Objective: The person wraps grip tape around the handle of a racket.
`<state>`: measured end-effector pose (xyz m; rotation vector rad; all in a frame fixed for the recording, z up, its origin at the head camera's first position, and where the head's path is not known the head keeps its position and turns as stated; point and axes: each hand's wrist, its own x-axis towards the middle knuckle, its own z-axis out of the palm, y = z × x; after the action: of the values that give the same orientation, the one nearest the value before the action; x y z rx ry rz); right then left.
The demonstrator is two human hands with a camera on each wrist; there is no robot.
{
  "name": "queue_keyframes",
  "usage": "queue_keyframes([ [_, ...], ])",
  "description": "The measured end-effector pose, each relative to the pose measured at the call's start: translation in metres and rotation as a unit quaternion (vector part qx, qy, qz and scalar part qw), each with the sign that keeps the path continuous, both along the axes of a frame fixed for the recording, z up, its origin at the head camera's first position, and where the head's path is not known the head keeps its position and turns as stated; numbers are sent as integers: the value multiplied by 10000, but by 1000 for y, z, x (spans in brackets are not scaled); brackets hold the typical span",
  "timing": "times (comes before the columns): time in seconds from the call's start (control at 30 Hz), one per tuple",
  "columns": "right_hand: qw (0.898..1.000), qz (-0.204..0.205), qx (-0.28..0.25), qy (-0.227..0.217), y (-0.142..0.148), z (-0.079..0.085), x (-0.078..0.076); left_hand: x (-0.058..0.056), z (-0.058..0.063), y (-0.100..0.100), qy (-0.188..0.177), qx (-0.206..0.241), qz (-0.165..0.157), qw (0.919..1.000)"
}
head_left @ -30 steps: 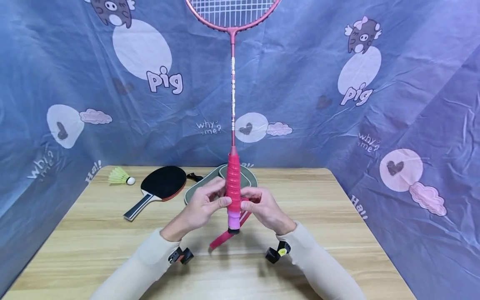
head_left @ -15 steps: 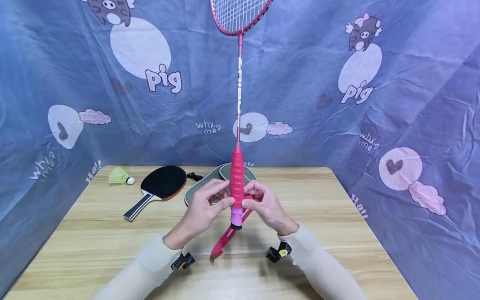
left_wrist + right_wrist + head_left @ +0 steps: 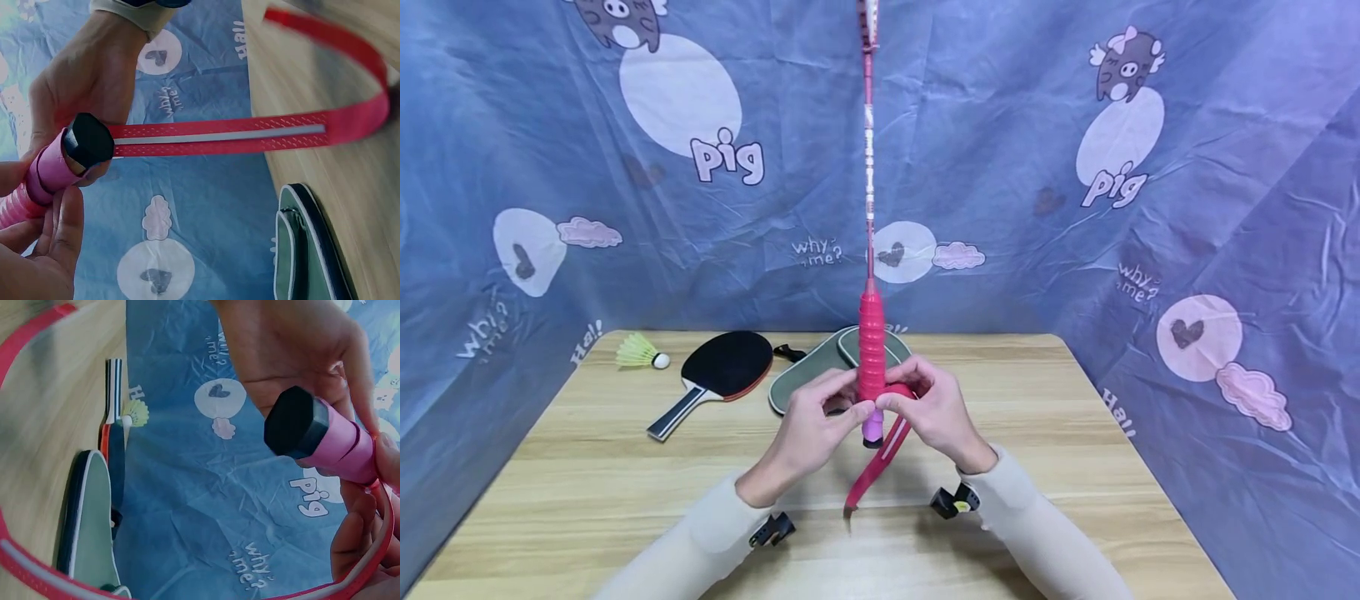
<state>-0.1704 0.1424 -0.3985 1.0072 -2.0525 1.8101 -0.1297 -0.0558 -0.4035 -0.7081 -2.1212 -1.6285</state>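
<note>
A badminton racket [image 3: 869, 158] stands upright over the table, handle down and head edge-on, its top cut off by the frame. Red grip tape [image 3: 871, 342] is wrapped round most of the handle. Below that show a pink-purple section [image 3: 340, 444] and the black butt cap [image 3: 89, 139]. My left hand [image 3: 812, 429] holds the handle from the left, thumb at the wrap's lower edge. From the right, my right hand [image 3: 936, 412] pinches the tape against the handle. The loose tape strip [image 3: 219, 134], with a pale line along it, hangs below the hands and curls at its end.
Behind the hands lies a grey-green case [image 3: 805, 379] with pale edging. To its left are a black table tennis bat [image 3: 727, 365] and a yellow shuttlecock [image 3: 642, 352]. A blue printed cloth [image 3: 1015, 167] encloses the wooden table [image 3: 1037, 400] at back and sides.
The racket has turned about its shaft, its head going from face-on to edge-on. My hands have stayed on the handle, thumbs now closer together. The loose tape end has swung right.
</note>
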Motion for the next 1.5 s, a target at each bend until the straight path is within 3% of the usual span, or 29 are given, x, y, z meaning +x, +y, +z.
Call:
queue_keyframes([
  [0.2,10000,-39,3,-47,-2,2,1,0,1,0,188,-256,-21,9995],
  [0.6,9983,514,58,-283,3,4,-1,0,2,-6,106,-370,-191,9991],
  [0.97,9960,642,-243,-573,2,-2,-3,0,3,-2,-91,134,-578,9982],
  [1.27,9985,418,-328,-143,1,-3,-3,-4,3,3,-274,97,-328,9990],
  [1.5,9975,544,-446,-56,1,-4,-2,-5,5,2,-429,470,-508,9967],
])
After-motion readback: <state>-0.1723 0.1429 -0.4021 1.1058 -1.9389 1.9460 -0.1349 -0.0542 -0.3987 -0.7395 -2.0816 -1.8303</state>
